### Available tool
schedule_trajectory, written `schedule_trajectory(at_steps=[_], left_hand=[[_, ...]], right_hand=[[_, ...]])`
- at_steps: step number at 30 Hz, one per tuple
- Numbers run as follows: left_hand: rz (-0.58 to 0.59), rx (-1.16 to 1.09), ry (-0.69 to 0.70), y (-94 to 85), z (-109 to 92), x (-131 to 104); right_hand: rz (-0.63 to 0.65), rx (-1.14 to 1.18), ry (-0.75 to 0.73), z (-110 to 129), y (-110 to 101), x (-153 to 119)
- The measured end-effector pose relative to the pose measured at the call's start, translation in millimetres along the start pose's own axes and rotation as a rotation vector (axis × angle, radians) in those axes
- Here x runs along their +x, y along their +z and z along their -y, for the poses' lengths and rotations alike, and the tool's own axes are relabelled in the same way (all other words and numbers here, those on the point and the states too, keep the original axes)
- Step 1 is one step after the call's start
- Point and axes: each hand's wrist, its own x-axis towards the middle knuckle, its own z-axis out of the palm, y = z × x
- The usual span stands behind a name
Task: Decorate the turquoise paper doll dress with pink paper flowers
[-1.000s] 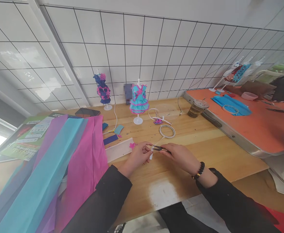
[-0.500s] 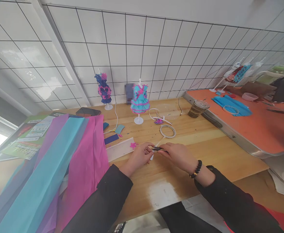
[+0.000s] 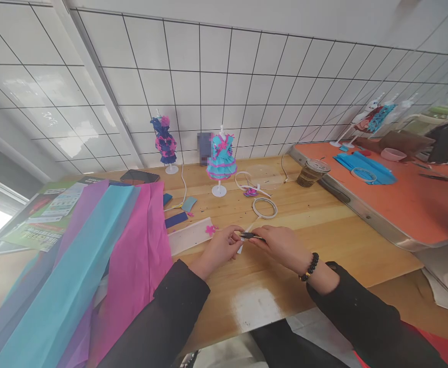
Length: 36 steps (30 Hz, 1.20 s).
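Note:
My left hand (image 3: 221,246) pinches the end of a white tape strip (image 3: 241,246) just above the wooden table (image 3: 338,240). My right hand (image 3: 281,244) grips small black snips (image 3: 249,235) whose blades are closed at that strip. The strip runs back to a white tape roll (image 3: 264,207) lying flat behind my hands. A small pink paper flower (image 3: 210,229) sits on a white sheet (image 3: 189,235) just left of my left hand.
Long pink, teal and purple tissue sheets (image 3: 93,266) drape over the table's left side. Two small dress mannequins (image 3: 220,159) stand near the tiled wall, with a phone (image 3: 140,177) and cable. A drink cup (image 3: 311,171) and an orange-topped table (image 3: 396,194) lie to the right.
The snips' blades, open around the strip a second ago, have closed on it. Both hands stay in nearly the same place.

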Motion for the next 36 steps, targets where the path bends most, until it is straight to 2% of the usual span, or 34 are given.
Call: schedule_trajectory(at_steps=[16,27,32,36], left_hand=[[0.006,-0.025,-0.007,1.2,-2,-1],[-0.013,-0.018,-0.028,0.0,-1,-1],[-0.042,-0.056,-0.041,0.2,-2,-2],[-0.042,-0.102,-0.071,0.4,0,-1]], right_hand=[[0.015,-0.031,0.007,3,-6,-1],[-0.008,0.02,0.009,0,6,-5],[-0.085,0.049,0.015,0,12,-12],[-0.208,0.052,-0.014,-1,25,-18]])
